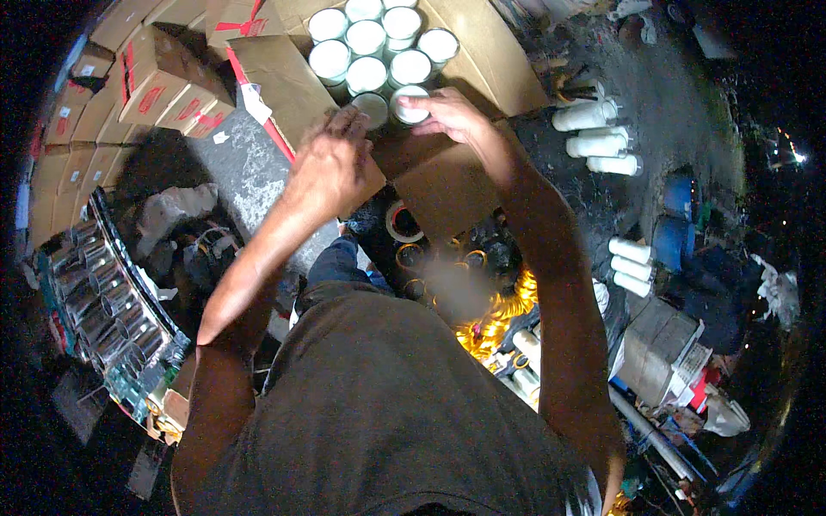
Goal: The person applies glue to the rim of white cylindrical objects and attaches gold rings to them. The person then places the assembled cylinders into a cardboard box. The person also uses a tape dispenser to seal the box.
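An opened cardboard box [490,52] in front of me holds rows of white cylinders [366,37] standing upright with round, pale tops. At the near end of the rows, my right hand [452,116] grips one white cylinder [410,104], thumb across its top and fingers at its side. My left hand [331,159] is over the near left edge of the box, beside another cylinder [371,110]. Its fingers are loosely bent and apart, a little blurred, with nothing visible in them. A cardboard flap [452,189] hangs down on the near side.
Closed cartons [155,82] are stacked at the far left. A rack of shiny metal cylinders [112,297] stands at the left. More white cylinders [598,138] lie on the dark floor at the right, near blue containers [673,241]. Gold-coloured rings [508,310] are heaped near my body.
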The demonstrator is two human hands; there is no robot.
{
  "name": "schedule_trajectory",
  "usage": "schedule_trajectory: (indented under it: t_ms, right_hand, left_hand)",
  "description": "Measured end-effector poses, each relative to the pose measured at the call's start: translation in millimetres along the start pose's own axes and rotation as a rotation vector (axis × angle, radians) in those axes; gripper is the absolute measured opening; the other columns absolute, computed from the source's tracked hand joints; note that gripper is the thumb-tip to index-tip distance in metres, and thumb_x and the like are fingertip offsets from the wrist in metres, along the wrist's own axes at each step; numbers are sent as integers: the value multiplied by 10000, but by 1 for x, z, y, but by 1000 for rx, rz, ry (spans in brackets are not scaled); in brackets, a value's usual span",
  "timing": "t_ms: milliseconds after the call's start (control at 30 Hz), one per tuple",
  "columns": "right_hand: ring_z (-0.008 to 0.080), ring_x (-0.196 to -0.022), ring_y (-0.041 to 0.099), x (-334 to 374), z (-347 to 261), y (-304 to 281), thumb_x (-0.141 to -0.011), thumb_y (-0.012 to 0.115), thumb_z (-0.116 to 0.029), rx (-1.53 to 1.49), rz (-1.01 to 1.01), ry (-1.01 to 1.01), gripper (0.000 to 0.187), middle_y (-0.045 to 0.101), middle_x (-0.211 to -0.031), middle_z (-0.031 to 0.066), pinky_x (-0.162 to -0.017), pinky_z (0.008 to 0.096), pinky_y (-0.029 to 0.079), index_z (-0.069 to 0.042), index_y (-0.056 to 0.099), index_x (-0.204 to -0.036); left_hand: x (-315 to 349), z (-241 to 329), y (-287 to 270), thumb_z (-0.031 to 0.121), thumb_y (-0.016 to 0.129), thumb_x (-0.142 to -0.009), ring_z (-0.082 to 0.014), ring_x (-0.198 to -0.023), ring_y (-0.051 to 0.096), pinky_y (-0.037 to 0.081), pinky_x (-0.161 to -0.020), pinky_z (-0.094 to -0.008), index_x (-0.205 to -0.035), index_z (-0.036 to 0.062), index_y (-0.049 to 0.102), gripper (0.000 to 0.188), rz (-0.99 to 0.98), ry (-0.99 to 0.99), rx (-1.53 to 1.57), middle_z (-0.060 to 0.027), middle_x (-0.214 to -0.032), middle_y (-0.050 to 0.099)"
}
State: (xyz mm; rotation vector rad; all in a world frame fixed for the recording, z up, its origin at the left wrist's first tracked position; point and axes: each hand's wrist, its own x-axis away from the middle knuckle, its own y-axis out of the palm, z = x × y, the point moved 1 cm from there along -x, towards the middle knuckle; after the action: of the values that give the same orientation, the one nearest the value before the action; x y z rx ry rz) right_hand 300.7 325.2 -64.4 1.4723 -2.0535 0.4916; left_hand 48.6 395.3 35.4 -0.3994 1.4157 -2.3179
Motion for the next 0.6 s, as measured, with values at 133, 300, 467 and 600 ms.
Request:
schedule_trajectory:
  t_ms: [133, 300, 467, 600]
  right_hand:
    - [258, -996, 729, -8, 8, 2, -922, 794, -356, -140, 13, -37, 572, 718, -1176, 158, -892, 430, 632, 38, 621, -1300]
    - [339, -1124, 671, -2, 15, 11, -935, 710, -562, -161, 107, -90, 792, 625, -1329, 236, -956, 461, 599, 80, 555, -1372]
    - [197, -1043, 706, 95, -25, -4, -905, 728, -588, 599, 516, -532, 714, 739, -1161, 118, -885, 308, 558, 2, 651, -1300]
    - [189, -968, 721, 214, 38, -112, -917, 787, -222, -487, 573, -1028, 404, 762, -1066, 108, -901, 305, 557, 84, 693, -1163]
  left_hand:
    - [-28, -44, 29, 277, 553, -993, -431, -1460, 406, 283, -1197, -640, -1402, 50, 587, 468, -128, 159, -389, -173, -1586, 446]
    - [-58, -28, 32, 351, 526, -1014, -393, -1437, 441, 282, -1181, -676, -1375, 130, 631, 436, -498, 122, -390, -137, -1566, 469]
    - [-45, -36, 15, 246, 634, -961, -424, -1274, 568, 465, -1060, -497, -1347, 32, 614, 442, -531, 249, -463, -249, -1288, 643]
    - [11, 16, -30, 180, 675, -963, -470, -1204, 600, 490, -1022, -493, -1321, -12, 603, 412, -65, 172, 18, -294, -1294, 626]
